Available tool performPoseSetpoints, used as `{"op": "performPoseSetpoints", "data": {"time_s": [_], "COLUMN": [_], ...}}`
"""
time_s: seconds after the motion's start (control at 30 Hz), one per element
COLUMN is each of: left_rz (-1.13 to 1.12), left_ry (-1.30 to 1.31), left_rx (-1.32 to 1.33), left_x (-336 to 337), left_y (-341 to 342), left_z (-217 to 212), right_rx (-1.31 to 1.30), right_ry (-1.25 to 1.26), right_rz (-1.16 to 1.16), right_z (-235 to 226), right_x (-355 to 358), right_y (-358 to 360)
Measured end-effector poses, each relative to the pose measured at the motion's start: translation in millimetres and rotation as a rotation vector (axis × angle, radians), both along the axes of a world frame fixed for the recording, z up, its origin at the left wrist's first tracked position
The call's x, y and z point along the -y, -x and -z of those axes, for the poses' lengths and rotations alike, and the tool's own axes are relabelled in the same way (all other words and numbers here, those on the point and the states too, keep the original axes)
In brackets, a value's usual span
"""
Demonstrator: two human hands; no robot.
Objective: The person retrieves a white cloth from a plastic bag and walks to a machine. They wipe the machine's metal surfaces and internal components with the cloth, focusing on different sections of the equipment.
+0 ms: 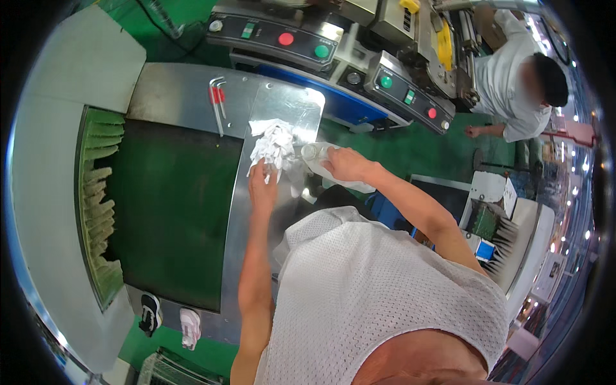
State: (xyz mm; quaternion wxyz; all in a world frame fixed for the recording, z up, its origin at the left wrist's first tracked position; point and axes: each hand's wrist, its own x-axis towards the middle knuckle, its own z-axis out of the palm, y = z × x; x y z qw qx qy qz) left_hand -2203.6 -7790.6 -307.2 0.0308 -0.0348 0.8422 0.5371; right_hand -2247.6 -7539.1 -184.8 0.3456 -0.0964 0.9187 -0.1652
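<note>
the left hand (pixel 263 181) pinches a crumpled white rag (pixel 273 144) on the steel plate (pixel 289 106), just right of the green belt (pixel 173 212). the right hand (pixel 346 163) is closed round a clear bottle (pixel 316 153) lying beside the rag. hex keys (pixel 218 99) lie far left.

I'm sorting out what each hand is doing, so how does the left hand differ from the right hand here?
The left hand presses a crumpled white cloth on the metal table, while the right hand grips a clear bottle lying on its side. The left hand reaches straight ahead; the right hand comes in from the right. Both are bare and close together.
</note>
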Motion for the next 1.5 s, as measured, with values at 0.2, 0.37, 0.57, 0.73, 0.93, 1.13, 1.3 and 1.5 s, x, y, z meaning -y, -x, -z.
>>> {"op": "performPoseSetpoints", "data": {"time_s": [0.2,0.37,0.57,0.73,0.93,1.13,1.3,1.5], "left_rz": [-0.226,-0.23,-0.242,-0.225,-0.201,-0.168,-0.225,-0.311], "left_ry": [-0.168,-0.21,-0.271,-0.25,-0.345,-0.266,-0.335,-0.302], "left_rx": [0.19,0.214,0.252,0.297,0.267,0.332,0.327,0.349], "left_x": [37.1,35.2,31.7,32.3,62.4,49.8,33.6,33.0], "left_y": [-29.3,-30.1,-32.3,-30.2,-49.2,-36.5,-43.6,-52.3], "left_z": [37.3,32.3,40.5,44.3,82.5,68.7,64.3,48.1], "right_rx": [0.09,0.116,0.099,0.146,0.136,0.194,0.043,0.265], "right_ry": [-0.125,-0.172,-0.194,-0.198,-0.086,-0.117,-0.062,-0.217], "right_rz": [-0.111,-0.199,-0.257,-0.279,-0.153,-0.204,-0.361,-0.235], "right_z": [19.9,38.6,62.4,65.0,74.0,48.9,71.2,33.0], "right_x": [32.4,45.5,51.5,49.6,63.4,77.0,62.5,72.6], "right_y": [34.2,51.7,62.2,66.4,59.9,61.4,59.1,70.9]}}
